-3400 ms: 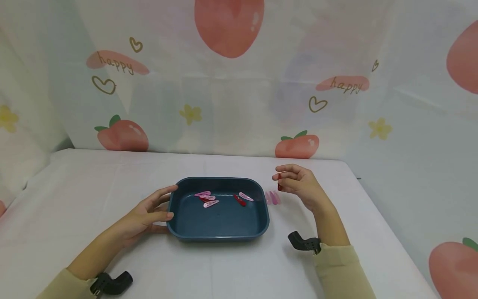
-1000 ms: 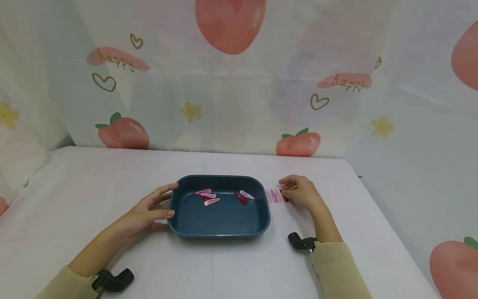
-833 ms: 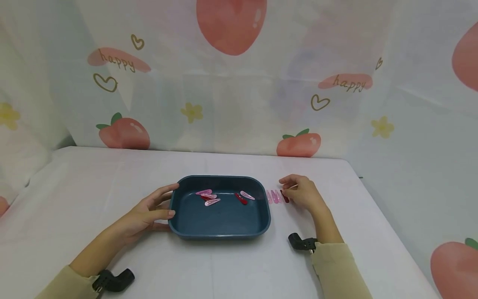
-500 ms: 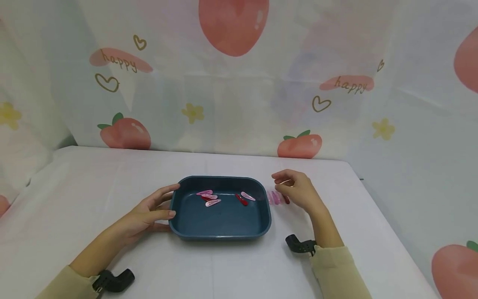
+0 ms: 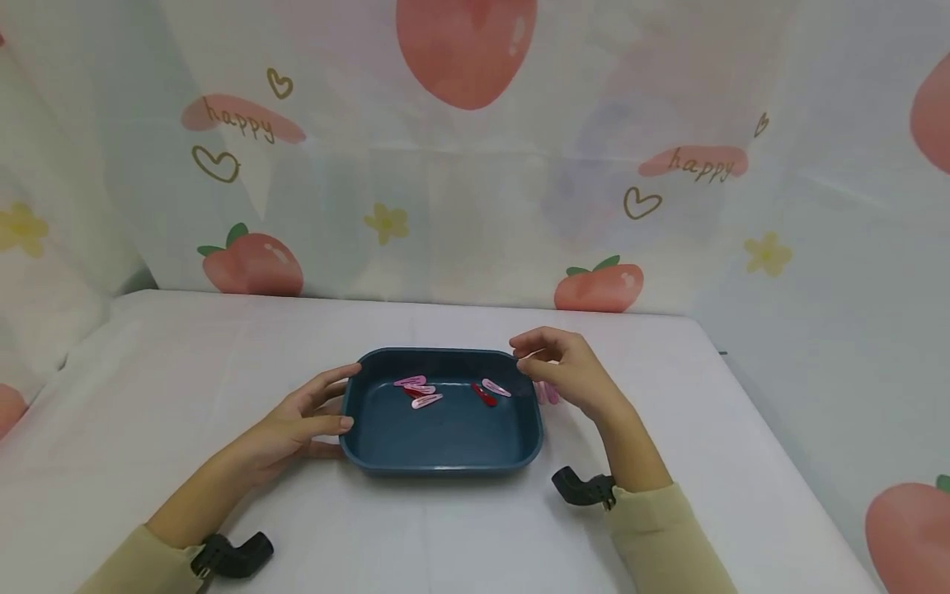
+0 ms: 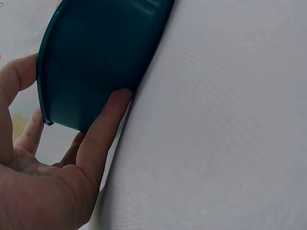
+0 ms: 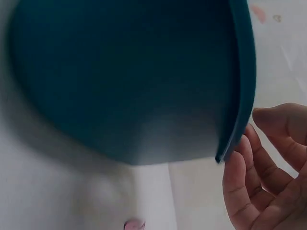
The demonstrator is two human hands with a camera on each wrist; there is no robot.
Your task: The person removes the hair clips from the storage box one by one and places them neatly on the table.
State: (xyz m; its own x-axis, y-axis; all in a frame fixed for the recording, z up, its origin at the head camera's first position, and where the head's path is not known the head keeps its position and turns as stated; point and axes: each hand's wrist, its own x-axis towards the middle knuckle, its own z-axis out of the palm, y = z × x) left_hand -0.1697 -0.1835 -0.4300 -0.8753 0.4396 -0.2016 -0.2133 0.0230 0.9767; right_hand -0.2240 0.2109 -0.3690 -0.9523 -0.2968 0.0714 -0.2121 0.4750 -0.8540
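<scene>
A dark blue-green rectangular tray [image 5: 441,445] sits mid-table, with pink and red snap hair clips inside. At its upper left lie pink clips [image 5: 426,402] over a red one; right of them are a red clip [image 5: 484,395] and a pink clip [image 5: 496,387]. My left hand [image 5: 297,417] rests spread against the tray's left wall, thumb [image 6: 108,120] along the side. My right hand [image 5: 567,367] holds nothing, its loosely bent fingers at the far right corner of the rim. Under that hand pink clips [image 5: 550,393] show on the table, the rest of the row hidden.
A white cloth covers the table [image 5: 223,355] around the tray. Behind it hangs a backdrop [image 5: 475,206] printed with peaches, hearts and flowers. Each wrist carries a black camera mount, such as the right one [image 5: 584,487].
My right hand set a red clip beside the pink row right of the tray, let go, then moved left to the tray's far right corner. The left hand stayed against the tray.
</scene>
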